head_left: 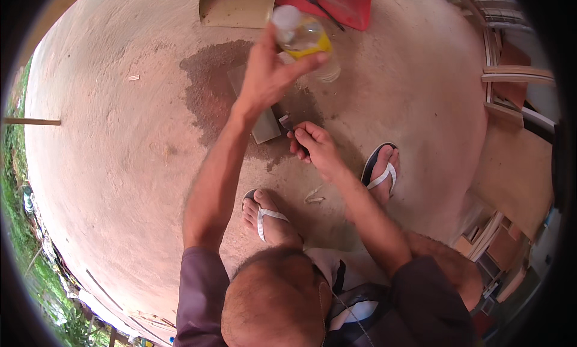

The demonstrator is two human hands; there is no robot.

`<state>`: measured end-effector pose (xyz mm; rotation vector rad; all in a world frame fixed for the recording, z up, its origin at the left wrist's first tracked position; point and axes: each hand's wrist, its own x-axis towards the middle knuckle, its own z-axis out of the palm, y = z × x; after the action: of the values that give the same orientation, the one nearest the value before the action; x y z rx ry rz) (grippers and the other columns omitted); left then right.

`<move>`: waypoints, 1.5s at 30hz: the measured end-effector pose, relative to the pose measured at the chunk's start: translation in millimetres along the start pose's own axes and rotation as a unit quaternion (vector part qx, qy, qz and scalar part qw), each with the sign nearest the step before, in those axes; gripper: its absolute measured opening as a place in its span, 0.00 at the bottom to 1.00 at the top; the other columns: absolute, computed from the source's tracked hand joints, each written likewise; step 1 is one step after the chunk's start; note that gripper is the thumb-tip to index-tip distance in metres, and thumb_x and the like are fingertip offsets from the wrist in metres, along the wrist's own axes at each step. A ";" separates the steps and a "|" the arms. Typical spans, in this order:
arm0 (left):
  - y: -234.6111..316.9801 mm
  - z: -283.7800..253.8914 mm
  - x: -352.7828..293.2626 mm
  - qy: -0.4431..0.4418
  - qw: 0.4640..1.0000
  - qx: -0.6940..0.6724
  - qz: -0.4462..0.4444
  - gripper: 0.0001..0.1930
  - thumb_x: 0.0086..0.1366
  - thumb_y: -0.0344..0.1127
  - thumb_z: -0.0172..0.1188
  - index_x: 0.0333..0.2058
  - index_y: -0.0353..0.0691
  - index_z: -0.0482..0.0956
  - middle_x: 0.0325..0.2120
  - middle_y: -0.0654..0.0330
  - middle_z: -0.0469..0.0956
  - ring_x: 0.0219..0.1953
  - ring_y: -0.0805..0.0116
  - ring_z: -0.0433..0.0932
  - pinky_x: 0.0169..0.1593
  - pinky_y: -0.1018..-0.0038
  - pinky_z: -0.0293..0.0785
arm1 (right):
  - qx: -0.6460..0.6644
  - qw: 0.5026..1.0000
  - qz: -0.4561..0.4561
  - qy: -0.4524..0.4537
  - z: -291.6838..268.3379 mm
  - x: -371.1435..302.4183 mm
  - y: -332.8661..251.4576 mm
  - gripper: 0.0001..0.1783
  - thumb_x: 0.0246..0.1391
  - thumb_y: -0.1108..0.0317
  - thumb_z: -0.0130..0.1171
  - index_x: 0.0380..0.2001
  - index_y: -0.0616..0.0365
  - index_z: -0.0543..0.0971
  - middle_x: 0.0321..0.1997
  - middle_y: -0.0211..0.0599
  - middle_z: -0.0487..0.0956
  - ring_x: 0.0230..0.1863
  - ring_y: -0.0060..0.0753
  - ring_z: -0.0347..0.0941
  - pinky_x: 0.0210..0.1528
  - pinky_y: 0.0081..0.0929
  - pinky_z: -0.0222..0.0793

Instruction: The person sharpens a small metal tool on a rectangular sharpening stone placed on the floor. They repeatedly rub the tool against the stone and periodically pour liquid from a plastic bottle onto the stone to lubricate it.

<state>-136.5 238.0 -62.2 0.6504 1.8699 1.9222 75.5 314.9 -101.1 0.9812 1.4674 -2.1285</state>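
My left hand [270,73] grips a clear plastic bottle [309,43] with a white cap and a yellow label, held tilted above the floor. Between the thumb and fingers of my right hand [314,144] is a small flat metal blade [285,121]; its lower part is hidden by the fingers. The blade's end is beside a grey rectangular block [266,129], which lies on a dark wet patch [207,76] of the floor. My left hand and wrist cover the middle of the block. I cannot tell whether blade and block touch.
A red dustpan [354,4] with a thin dark stick on it and a beige pan [237,7] lie at the far side. My sandalled feet flank the near floor, with a small pale scrap [315,199] between them. Wooden boards [511,184] stand along the right.
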 end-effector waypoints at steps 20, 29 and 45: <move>40.2 -71.9 -201.9 -0.044 0.888 0.111 -0.444 0.38 0.69 0.67 0.71 0.45 0.26 0.84 0.29 0.51 0.86 0.32 0.64 0.84 0.39 0.61 0.80 | -0.171 0.984 -0.043 -0.022 17.4 50.3 -42.9 0.14 0.80 0.60 0.54 0.48 0.60 0.80 0.32 0.31 0.84 0.25 0.16 0.78 0.22 0.17 0.68; 45.1 -68.9 -197.6 -0.073 0.894 0.118 -0.427 0.38 0.71 0.67 0.69 0.45 0.26 0.85 0.29 0.48 0.86 0.33 0.61 0.86 0.40 0.60 0.80 | -0.219 0.975 -0.032 0.003 18.3 51.7 -49.8 0.15 0.77 0.59 0.56 0.41 0.60 0.80 0.29 0.32 0.85 0.21 0.19 0.78 0.23 0.26 0.72; 40.9 -88.1 -213.8 0.129 0.960 0.080 -0.235 0.42 0.59 0.41 0.86 0.65 0.35 0.70 0.56 0.51 0.83 0.59 0.59 0.83 0.60 0.62 0.81 | -0.519 0.802 -0.296 0.008 4.4 75.1 -49.8 0.12 0.62 0.60 0.73 0.34 0.58 0.86 0.33 0.44 0.83 0.37 0.53 0.81 0.41 0.47 0.74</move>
<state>-9.2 42.5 -35.7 -0.0199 2.1154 1.6121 -9.7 336.2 -121.5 0.1005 2.7000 -1.1463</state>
